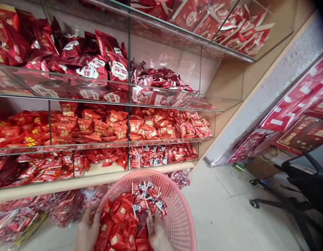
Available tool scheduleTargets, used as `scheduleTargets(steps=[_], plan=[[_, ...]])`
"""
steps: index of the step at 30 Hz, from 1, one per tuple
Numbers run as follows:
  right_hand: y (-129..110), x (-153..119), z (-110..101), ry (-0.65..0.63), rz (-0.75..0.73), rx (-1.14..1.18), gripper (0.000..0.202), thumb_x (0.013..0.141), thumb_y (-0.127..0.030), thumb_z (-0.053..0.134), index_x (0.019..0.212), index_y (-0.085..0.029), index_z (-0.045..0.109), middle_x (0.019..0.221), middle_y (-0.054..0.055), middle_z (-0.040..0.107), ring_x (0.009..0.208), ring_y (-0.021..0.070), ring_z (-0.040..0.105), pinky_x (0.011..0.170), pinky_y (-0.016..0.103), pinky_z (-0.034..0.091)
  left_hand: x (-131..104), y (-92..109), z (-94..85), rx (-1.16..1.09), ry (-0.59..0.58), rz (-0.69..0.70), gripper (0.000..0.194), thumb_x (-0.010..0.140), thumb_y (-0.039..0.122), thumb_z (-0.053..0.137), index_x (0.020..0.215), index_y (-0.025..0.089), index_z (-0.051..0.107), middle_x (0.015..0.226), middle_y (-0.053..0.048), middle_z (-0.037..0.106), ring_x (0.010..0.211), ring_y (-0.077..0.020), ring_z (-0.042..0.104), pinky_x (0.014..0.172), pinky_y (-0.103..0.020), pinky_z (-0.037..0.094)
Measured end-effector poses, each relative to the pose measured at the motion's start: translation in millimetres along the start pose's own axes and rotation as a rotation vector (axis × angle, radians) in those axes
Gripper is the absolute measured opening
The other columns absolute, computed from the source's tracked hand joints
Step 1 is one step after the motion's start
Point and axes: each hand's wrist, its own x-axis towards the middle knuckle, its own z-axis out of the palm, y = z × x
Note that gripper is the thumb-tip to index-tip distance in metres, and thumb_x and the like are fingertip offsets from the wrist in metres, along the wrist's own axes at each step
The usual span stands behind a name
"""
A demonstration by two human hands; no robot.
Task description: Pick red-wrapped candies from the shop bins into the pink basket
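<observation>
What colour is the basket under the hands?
Pink basket, perforated; clearest in the head view.

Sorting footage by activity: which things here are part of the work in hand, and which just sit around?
In hand: left hand; right hand; pink perforated plastic basket; red foil candy packets in it.

Around: glass shelf bins of red sweets; black office chair; red boxes leaning on wall.
</observation>
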Motion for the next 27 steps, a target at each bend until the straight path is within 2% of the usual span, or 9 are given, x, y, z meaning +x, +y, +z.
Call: scheduleTargets(steps=[4,6,8,10,12,14,16,20,27], plan=[[2.2,-32.6,1.9,-0.155,0.244,-0.079,0.014,0.082,-0.035,0.053,0.078,-0.022,0.056,0.08,0.002,0.067,0.081,0.0125,0.066,0.07,0.022,0.051,-0.6,1.5,0.2,-0.027,0.003,0.001,0.054,0.061,0.059,0.05,0.095,0.018,0.06,0.092,-0.007,0.069,0.083,-0.0248,0.065,0.073,-0.034,0.052],[-2.5,-48.9,15.4,-0.283,0.265,-0.184,0.019,0.081,-0.039,0.055,0.08,-0.02,0.055,0.077,0.002,0.066,0.071,0.0107,0.065,0.067,0.022,0.05,-0.3,1.0,0.4,-0.034,-0.009,-0.006,0.054,0.061,0.059,0.05,0.096,0.019,0.059,0.095,-0.007,0.068,0.086,-0.025,0.064,0.077,-0.035,0.051],[-16.0,-59.2,39.8,-0.453,0.048,-0.322,0.022,0.075,-0.039,0.062,0.078,-0.019,0.053,0.073,-0.001,0.064,0.06,0.008,0.06,0.059,0.019,0.046,0.2,-0.1,0.5,-0.051,-0.02,-0.01,0.055,0.061,0.059,0.051,0.097,0.019,0.059,0.098,-0.008,0.068,0.09,-0.0255,0.064,0.079,-0.035,0.051],[-37.3,-61.6,72.6,-0.632,-0.349,-0.511,0.024,0.074,-0.04,0.062,0.073,-0.019,0.051,0.066,-0.004,0.059,0.052,0.0071,0.052,0.051,0.018,0.039,0.4,-1.3,0.3,-0.069,-0.025,-0.012,0.056,0.06,0.059,0.051,0.097,0.018,0.059,0.099,-0.009,0.067,0.091,-0.0261,0.063,0.077,-0.034,0.052],[-61.9,-57.0,108.3,-0.681,-0.787,-0.713,0.021,0.078,-0.038,0.055,0.07,-0.018,0.053,0.064,-0.004,0.056,0.058,0.0087,0.052,0.058,0.02,0.039,0.1,-2.2,-0.2,-0.062,-0.028,-0.017,0.057,0.059,0.06,0.052,0.097,0.018,0.059,0.099,-0.009,0.068,0.091,-0.0267,0.063,0.077,-0.035,0.052],[-83.5,-48.1,141.0,-0.663,-1.094,-0.963,0.017,0.08,-0.031,0.052,0.069,-0.019,0.056,0.071,-0.001,0.059,0.069,0.011,0.054,0.067,0.022,0.04,-0.5,-2.6,-0.7,-0.043,-0.032,-0.023,0.057,0.06,0.06,0.051,0.098,0.018,0.059,0.099,-0.009,0.067,0.091,-0.0271,0.063,0.078,-0.036,0.051],[-97.0,-37.9,166.4,-0.523,-1.233,-1.259,0.017,0.079,-0.029,0.053,0.068,-0.019,0.059,0.079,0.002,0.062,0.078,0.014,0.056,0.073,0.025,0.039,-1.2,-2.8,-0.8,-0.042,-0.038,-0.02,0.058,0.061,0.061,0.05,0.099,0.018,0.058,0.1,-0.009,0.067,0.092,-0.027,0.063,0.079,-0.036,0.051],[-98.1,-22.1,192.3,-0.256,-1.235,-1.667,0.019,0.078,-0.032,0.056,0.07,-0.017,0.064,0.09,0.012,0.065,0.092,0.0237,0.057,0.077,0.032,0.039,-1.7,-4.0,-0.4,-0.057,-0.031,0.017,0.059,0.062,0.062,0.051,0.099,0.017,0.058,0.101,-0.01,0.067,0.09,-0.0264,0.064,0.077,-0.034,0.052],[-83.6,-16.9,205.3,-0.222,-1.155,-1.678,0.016,0.079,-0.021,0.053,0.074,-0.018,0.068,0.088,0.012,0.069,0.087,0.0216,0.062,0.073,0.03,0.041,-1.5,-6.2,-0.3,-0.09,-0.018,0.024,0.057,0.06,0.062,0.054,0.096,0.019,0.059,0.096,-0.008,0.069,0.084,-0.0256,0.066,0.069,-0.031,0.054]])
